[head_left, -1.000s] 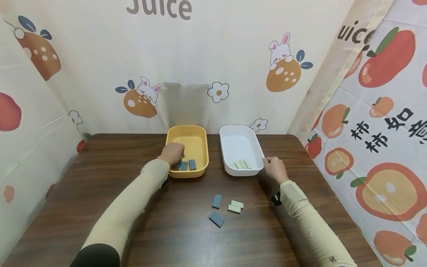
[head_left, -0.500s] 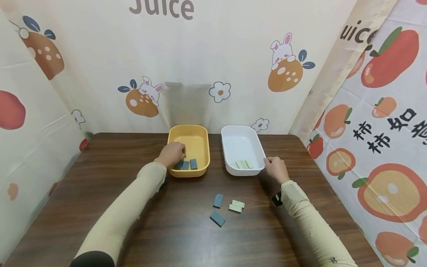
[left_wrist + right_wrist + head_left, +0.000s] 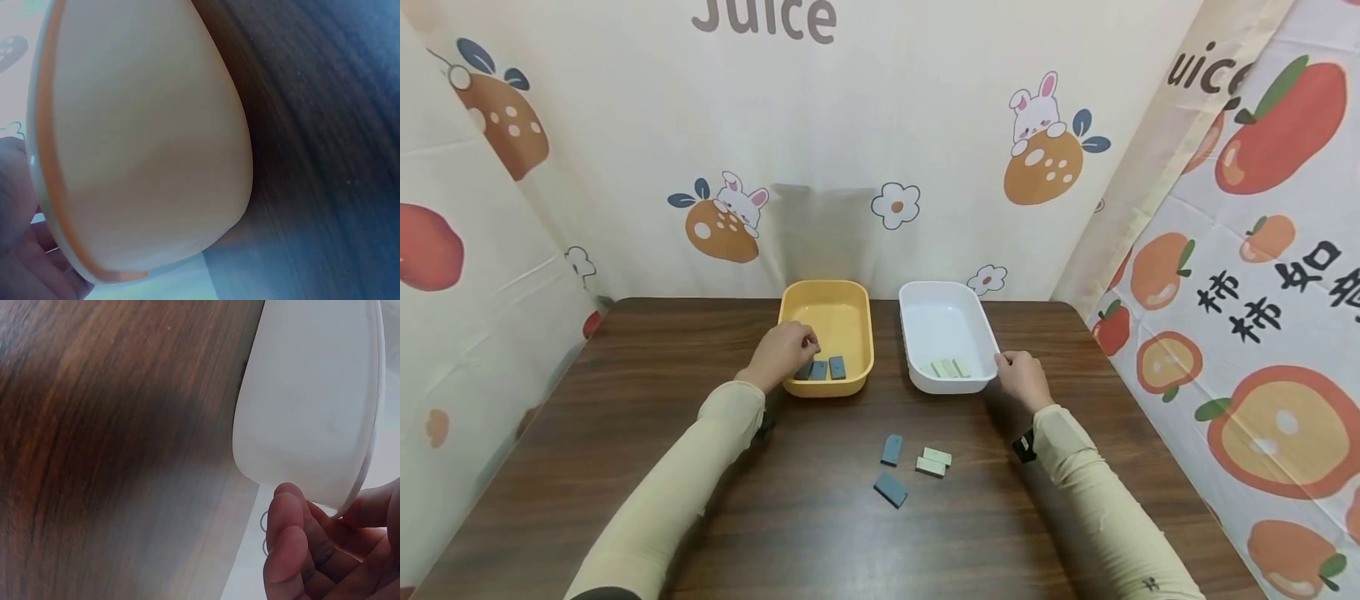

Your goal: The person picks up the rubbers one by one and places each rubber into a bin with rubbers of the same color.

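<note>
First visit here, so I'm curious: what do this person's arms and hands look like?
The left hand and right hand are ungloved. The left sleeve and right sleeve are pale cream and wrinkled. A dark band borders the left one; a small dark mark sits on the right. A black item shows at the right wrist.

The head view looks forward and down from above the counter [image 3: 790, 525], far enough back to take in the yellow tray [image 3: 828, 389] and white tray [image 3: 951, 387]. Turned sideways, the left wrist view faces the yellow tray's outer side close up; the right wrist view, also sideways and near, shares the white tray and right hand [image 3: 1025, 381] with the head view.
</note>
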### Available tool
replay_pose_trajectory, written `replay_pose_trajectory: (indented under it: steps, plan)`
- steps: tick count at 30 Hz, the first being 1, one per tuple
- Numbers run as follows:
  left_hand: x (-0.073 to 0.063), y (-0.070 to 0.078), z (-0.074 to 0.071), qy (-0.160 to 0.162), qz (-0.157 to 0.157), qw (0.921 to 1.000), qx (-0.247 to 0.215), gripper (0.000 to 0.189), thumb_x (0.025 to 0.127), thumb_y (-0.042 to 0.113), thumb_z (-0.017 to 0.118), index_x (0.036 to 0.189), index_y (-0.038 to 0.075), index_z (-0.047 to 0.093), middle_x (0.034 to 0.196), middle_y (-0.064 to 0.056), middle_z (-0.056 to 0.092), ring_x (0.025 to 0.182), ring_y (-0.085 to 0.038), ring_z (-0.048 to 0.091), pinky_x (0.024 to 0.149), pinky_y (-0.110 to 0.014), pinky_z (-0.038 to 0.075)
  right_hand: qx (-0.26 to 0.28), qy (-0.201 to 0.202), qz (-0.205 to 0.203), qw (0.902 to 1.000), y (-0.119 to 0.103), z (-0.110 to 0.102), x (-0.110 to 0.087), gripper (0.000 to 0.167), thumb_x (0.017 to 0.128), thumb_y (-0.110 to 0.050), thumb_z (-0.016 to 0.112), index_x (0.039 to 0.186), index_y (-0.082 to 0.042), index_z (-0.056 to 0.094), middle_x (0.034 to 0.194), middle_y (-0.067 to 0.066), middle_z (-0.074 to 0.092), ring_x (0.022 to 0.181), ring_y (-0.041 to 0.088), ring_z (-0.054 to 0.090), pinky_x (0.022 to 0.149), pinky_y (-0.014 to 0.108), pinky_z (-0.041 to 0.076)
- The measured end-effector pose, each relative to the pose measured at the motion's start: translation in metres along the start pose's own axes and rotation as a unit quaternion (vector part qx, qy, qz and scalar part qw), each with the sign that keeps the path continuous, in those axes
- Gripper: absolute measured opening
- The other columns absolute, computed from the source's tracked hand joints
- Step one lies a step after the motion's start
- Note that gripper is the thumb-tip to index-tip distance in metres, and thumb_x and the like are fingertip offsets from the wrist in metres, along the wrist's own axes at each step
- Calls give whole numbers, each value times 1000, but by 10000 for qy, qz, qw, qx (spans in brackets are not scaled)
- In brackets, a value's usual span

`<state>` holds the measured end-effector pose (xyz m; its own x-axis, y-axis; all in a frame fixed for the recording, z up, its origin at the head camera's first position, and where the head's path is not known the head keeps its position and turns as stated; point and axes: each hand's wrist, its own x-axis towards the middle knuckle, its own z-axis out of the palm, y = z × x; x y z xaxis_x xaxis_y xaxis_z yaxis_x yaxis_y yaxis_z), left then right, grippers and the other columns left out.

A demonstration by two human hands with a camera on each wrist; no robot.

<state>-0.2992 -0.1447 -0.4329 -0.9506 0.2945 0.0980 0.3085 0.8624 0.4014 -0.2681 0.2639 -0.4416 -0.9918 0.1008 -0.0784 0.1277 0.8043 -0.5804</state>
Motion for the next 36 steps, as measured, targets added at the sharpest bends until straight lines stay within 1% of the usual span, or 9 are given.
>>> replay_pose_trajectory:
  steps: [4, 7, 10, 18, 23, 26, 29, 32, 36]
  plan:
    - [-6, 0, -1, 88, -170, 9998, -20, 17, 92, 17, 63, 101, 5, 71, 88, -9, 62, 78, -22, 55, 76, -37, 52, 32, 6, 6, 10000, -1, 0, 0, 44, 104, -25, 38, 127, 7, 58, 67, 7, 61, 60, 17, 56, 56, 28, 42]
    - [-10, -1, -2, 195, -189, 9996, -23, 18, 92, 17, 63, 102, 4, 71, 88, -9, 61, 78, -22, 54, 74, -37, 51, 33, -10, 4, 10000, -1, 0, -1, 44, 104, -24, 37, 127, 7, 58, 67, 7, 60, 60, 17, 56, 55, 28, 42]
    - [-15, -1, -2, 366, -160, 9992, -42, 18, 92, 18, 64, 101, 4, 71, 88, -10, 61, 78, -22, 54, 73, -38, 50, 34, -19, -11, 10000, -2, 0, -2, 44, 104, -23, 37, 127, 7, 59, 67, 7, 60, 61, 17, 56, 56, 29, 42]
    - [-26, -1, -1, 844, 8, 9963, -147, 15, 91, 16, 65, 99, 5, 71, 93, -12, 63, 81, -25, 58, 76, -41, 52, 56, -33, -15, 10000, -1, -1, -2, 44, 104, -23, 37, 129, 8, 57, 67, 8, 59, 61, 18, 56, 57, 29, 43]
    - [-32, -2, -1, 946, -113, 9952, -227, 15, 91, 16, 65, 99, 4, 71, 95, -11, 63, 84, -25, 58, 78, -41, 52, 42, -51, 17, 10000, -1, 0, -3, 44, 105, -24, 37, 129, 7, 57, 67, 7, 59, 62, 18, 56, 57, 29, 43]
    - [-34, -3, -1, 973, -180, 9949, -168, 17, 91, 16, 65, 100, 4, 71, 96, -12, 63, 85, -26, 58, 79, -42, 52, 32, -44, 7, 10000, -1, 0, -3, 44, 105, -24, 37, 129, 7, 57, 68, 8, 60, 62, 18, 56, 57, 29, 43]
    - [-35, -3, -1, 1048, -195, 9943, -82, 18, 90, 16, 65, 101, 3, 72, 95, -12, 63, 84, -27, 58, 78, -42, 51, 40, -27, -13, 10000, -1, 0, -3, 44, 104, -23, 38, 129, 7, 57, 69, 8, 61, 62, 18, 56, 57, 29, 43]
    - [-38, -4, -2, 1137, -215, 9932, -90, 19, 89, 15, 66, 102, 3, 72, 93, -13, 62, 82, -27, 57, 75, -42, 50, 49, -26, -16, 10000, -1, 0, -3, 44, 104, -23, 38, 129, 7, 57, 70, 9, 61, 62, 18, 56, 57, 29, 43]
    - [-41, -7, -1, 1306, -368, 9906, -187, 20, 89, 16, 66, 104, 4, 72, 95, -13, 58, 81, -27, 54, 73, -42, 48, 60, -18, 9, 10000, 0, 1, -3, 44, 104, -23, 38, 129, 7, 57, 71, 9, 61, 62, 18, 55, 56, 29, 42]
